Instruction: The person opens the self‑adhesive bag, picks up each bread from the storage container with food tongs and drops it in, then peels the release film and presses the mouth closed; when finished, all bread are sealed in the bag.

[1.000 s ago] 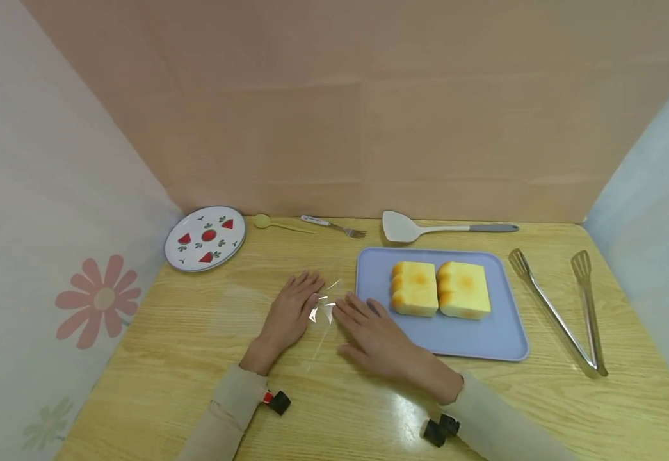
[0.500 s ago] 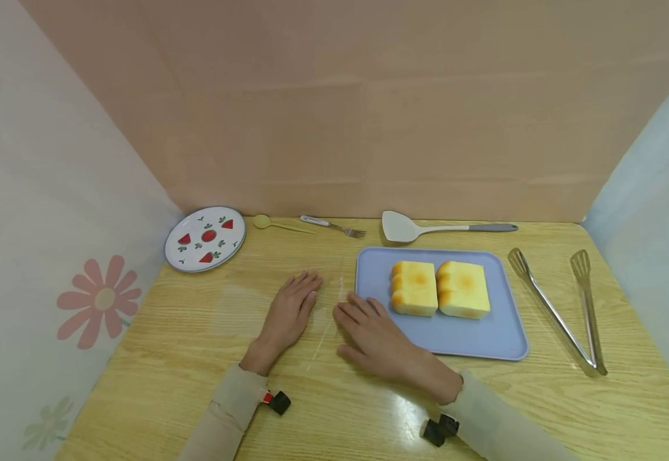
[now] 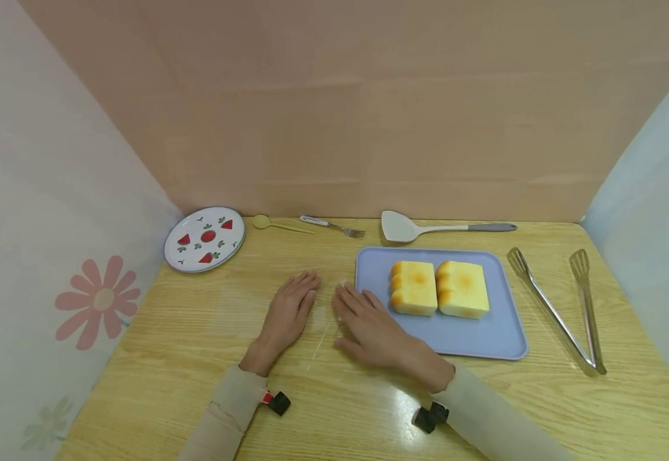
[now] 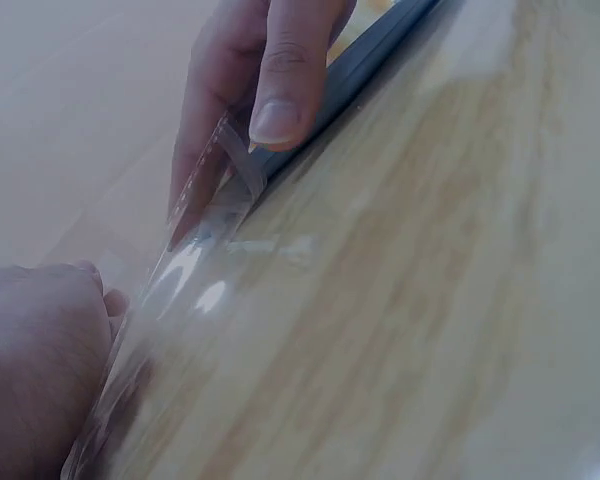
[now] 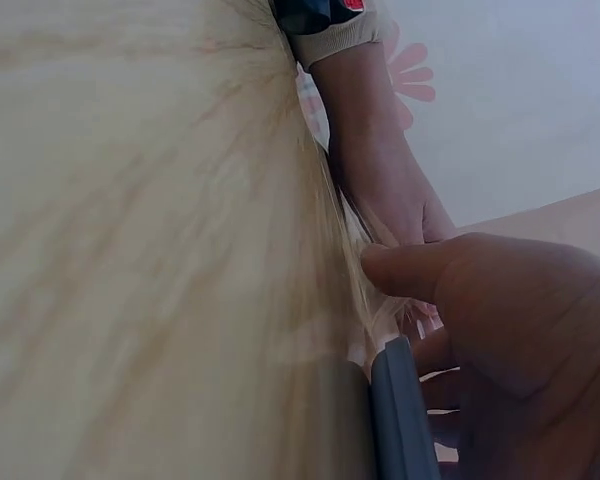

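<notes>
A thin sheet of clear plastic film [image 3: 233, 310] lies on the wooden table, showing mostly by its creases and glints. My left hand [image 3: 285, 310] rests on it, palm down, fingers extended forward. Just left of the blue tray [image 3: 467, 342], my right hand [image 3: 377, 330] reaches over the film's right side with its fingers extended. In the left wrist view the right thumb hangs at the edge of the raised, shiny film [image 4: 210, 290], beside the tray rim. The right wrist view has the right thumb touching the wrinkled film [image 5: 365, 290], the left hand [image 5: 390, 180] beyond.
Two bread loaves [image 3: 415, 288] sit on the tray. Metal tongs [image 3: 559, 323] lie to its right, a white spatula [image 3: 403, 227] behind it. Along the back are a fork [image 3: 340, 227], a yellow spoon [image 3: 262, 221] and a fruit-patterned plate [image 3: 209, 256]. Walls enclose the back and sides.
The bright glints on the film between the hands have faded as it lies flatter. My right hand has shifted slightly forward and left. My left hand has barely moved.
</notes>
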Motion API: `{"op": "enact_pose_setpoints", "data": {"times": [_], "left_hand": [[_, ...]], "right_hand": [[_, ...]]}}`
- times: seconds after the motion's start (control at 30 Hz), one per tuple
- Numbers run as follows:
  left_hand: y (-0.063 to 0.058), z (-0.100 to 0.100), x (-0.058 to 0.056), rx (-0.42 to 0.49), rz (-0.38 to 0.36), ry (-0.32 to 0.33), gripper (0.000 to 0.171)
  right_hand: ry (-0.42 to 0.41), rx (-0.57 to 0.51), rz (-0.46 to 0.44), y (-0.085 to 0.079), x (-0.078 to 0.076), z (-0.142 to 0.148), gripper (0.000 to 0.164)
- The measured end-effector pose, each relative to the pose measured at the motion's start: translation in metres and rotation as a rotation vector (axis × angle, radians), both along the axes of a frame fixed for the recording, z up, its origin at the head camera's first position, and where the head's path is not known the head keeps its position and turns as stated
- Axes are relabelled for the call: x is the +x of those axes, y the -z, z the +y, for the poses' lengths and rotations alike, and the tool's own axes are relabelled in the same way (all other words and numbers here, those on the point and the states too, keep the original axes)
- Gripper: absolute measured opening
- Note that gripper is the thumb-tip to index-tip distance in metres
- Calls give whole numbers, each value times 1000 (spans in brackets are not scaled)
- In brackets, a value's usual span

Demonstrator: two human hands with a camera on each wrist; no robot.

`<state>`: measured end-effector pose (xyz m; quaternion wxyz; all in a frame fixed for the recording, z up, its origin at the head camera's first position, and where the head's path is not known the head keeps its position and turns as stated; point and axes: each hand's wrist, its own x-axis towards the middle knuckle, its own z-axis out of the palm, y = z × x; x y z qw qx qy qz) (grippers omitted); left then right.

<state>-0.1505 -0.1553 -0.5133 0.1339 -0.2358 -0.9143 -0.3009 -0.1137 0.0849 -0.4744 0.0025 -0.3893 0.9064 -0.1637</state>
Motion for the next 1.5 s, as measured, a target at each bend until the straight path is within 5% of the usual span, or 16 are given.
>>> {"op": "enact_pose_setpoints", "data": {"times": [0.3, 0.67, 0.8, 1.27, 1.5], "left_hand": [[2, 1, 0, 43, 4, -28, 34], [-1, 2, -1, 407, -54, -92, 19], [-2, 2, -2, 472, -61, -107, 19], [-10, -3, -7, 558, 47, -93, 16], [-21, -7, -7, 513, 60, -66, 15]], "right_hand": [[-12, 27, -14, 2, -3, 0, 75], [-15, 43, -20, 0, -2, 0, 73], [-15, 33, -24, 0, -3, 0, 72], [-19, 15, -29, 3, -4, 1, 72], [-14, 18, -18, 5, -4, 2, 71]]}}
